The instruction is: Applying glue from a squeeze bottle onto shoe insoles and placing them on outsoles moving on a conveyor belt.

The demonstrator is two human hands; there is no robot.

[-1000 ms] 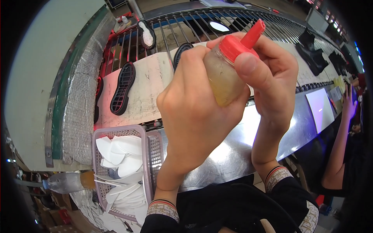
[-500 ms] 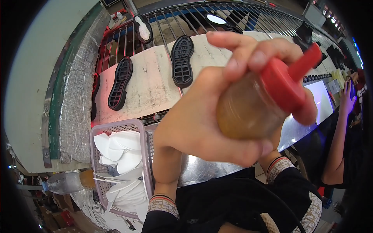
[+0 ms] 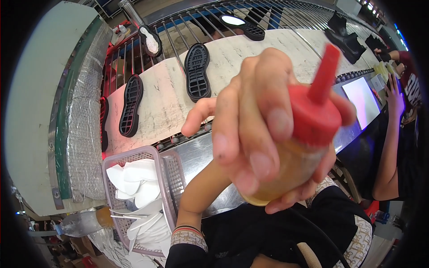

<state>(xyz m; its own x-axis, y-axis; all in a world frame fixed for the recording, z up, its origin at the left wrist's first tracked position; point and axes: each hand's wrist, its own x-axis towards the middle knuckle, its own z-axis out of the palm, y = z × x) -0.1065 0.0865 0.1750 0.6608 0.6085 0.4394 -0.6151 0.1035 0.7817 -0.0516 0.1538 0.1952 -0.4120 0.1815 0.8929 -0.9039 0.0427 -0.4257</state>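
Close to the camera, a squeeze bottle (image 3: pixel 292 167) tilts slightly to the right, with yellowish liquid inside and a red nozzle cap (image 3: pixel 315 118) on top. My left hand (image 3: pixel 250 120) is closed against the bottle's left side and its cap, with one finger sticking out to the left. Behind and below the bottle, my right hand (image 3: pixel 318 175) wraps round it, and only some of its fingertips show. Black shoe soles lie beyond my hands on the pale belt, the nearest being a sole (image 3: pixel 197 71) with a grid tread.
At lower left a lilac plastic basket (image 3: pixel 159 178) holds white insole-shaped sheets (image 3: pixel 142 178). Another sole (image 3: pixel 131 106) lies farther left. Metal rollers (image 3: pixel 178 38) run behind the belt (image 3: pixel 167 111). A foil-wrapped housing (image 3: pixel 85 107) stands left; a co-worker's arm (image 3: pixel 389 152) is at right.
My left hand has turned, and its fingers now curl down over the bottle's front left. The bottle has dropped lower and its nozzle stands more upright. Soles sit farther left in the view.
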